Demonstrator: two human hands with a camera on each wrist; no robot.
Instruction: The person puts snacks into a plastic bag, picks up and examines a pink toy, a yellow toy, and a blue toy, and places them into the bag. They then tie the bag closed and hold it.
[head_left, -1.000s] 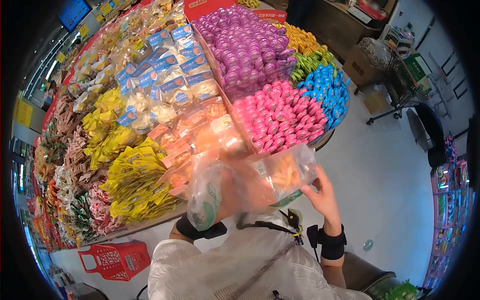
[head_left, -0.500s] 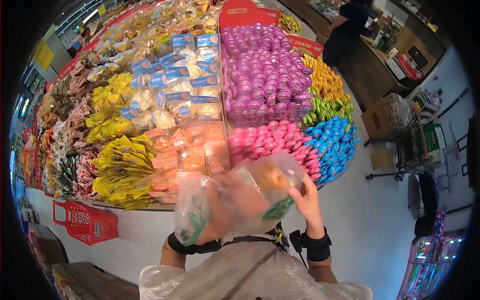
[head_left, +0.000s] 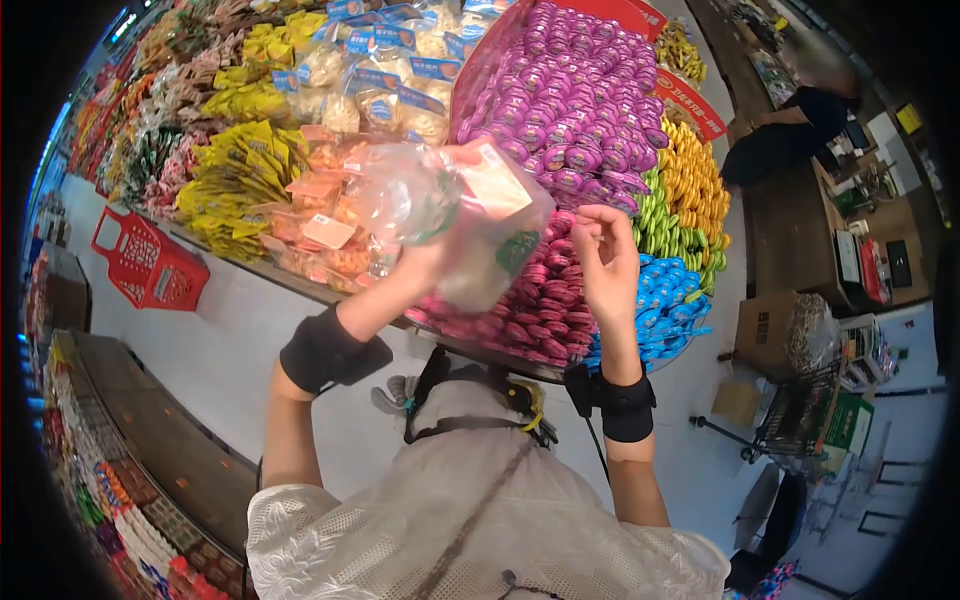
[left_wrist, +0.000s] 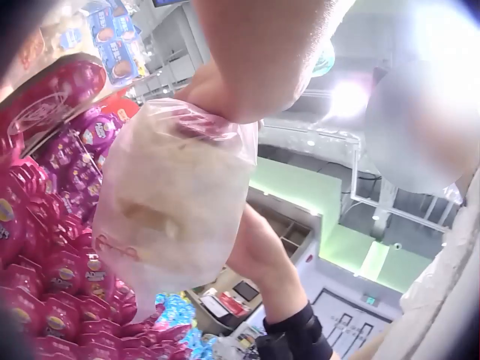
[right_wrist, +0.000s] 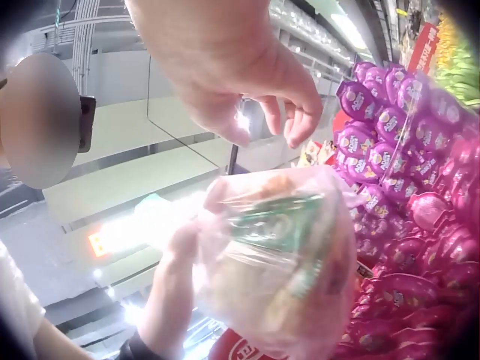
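Note:
My left hand (head_left: pixel 428 262) grips the gathered top of a clear plastic bag (head_left: pixel 490 262) with green print, held over the pink packets (head_left: pixel 535 315). Packages show inside it, one with a white label (head_left: pixel 496 182). In the left wrist view the bag (left_wrist: pixel 176 199) hangs full below the left hand (left_wrist: pixel 217 94). My right hand (head_left: pixel 608 255) is raised just right of the bag, apart from it, its fingers loosely bent around nothing. The right wrist view has this hand (right_wrist: pixel 240 75) above the bag (right_wrist: pixel 277 262).
Purple packets (head_left: pixel 570 100), yellow bags (head_left: pixel 240 180) and blue packets (head_left: pixel 650 310) fill the display. A red basket (head_left: pixel 150 262) stands on the floor at left. At right are a cart (head_left: pixel 800 410) and a person in dark clothes (head_left: pixel 790 135) by a counter.
My right hand has let go of the bag and sits apart from it. The left hand and bag have moved up in view, over the pink packets. The view has turned toward the right.

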